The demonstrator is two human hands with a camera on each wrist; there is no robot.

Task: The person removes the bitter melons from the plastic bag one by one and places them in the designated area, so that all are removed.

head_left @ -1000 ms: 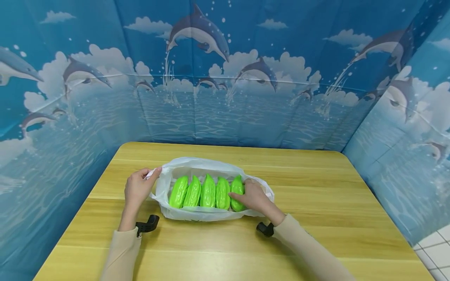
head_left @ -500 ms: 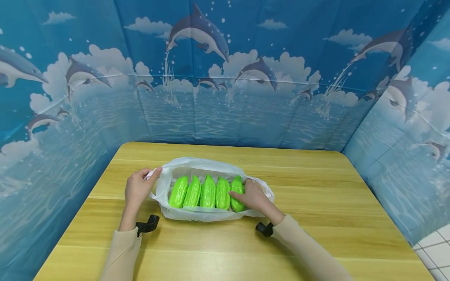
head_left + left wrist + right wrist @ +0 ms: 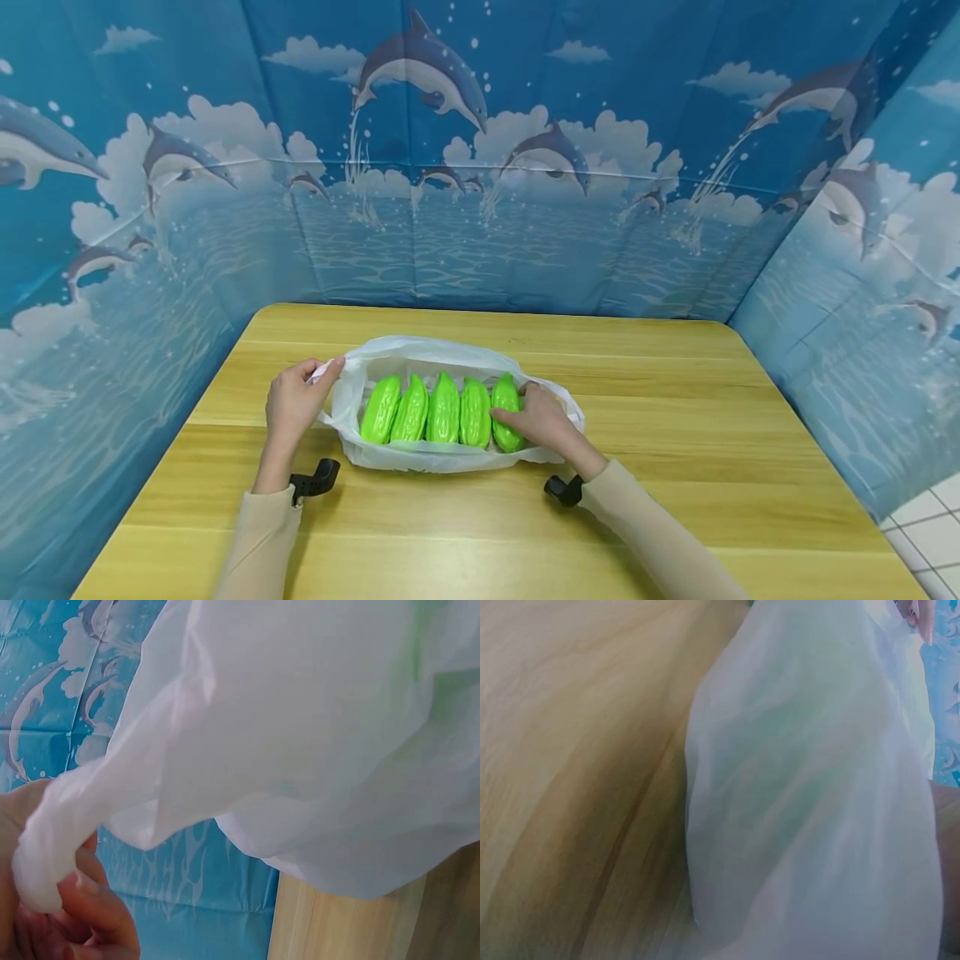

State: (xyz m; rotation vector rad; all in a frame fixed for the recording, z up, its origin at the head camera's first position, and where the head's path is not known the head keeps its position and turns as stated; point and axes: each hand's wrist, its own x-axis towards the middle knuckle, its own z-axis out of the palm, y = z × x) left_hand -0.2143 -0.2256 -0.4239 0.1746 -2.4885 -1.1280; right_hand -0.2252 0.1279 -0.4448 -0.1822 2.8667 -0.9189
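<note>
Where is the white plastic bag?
In the head view, the white plastic bag sits slightly left of centre on the wooden table, gripped by the left hand.

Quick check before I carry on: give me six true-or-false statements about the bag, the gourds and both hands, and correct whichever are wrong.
1. Five green gourds show inside the white bag. True.
2. The bag is tied shut. False: its mouth is open.
3. The left hand holds a gathered part of the bag. True.
4. The gourds are heaped up. False: they lie side by side.
5. The right hand grips the gourd at the row's right end. True.
6. Both hands hold gourds. False: only the right does.
</note>
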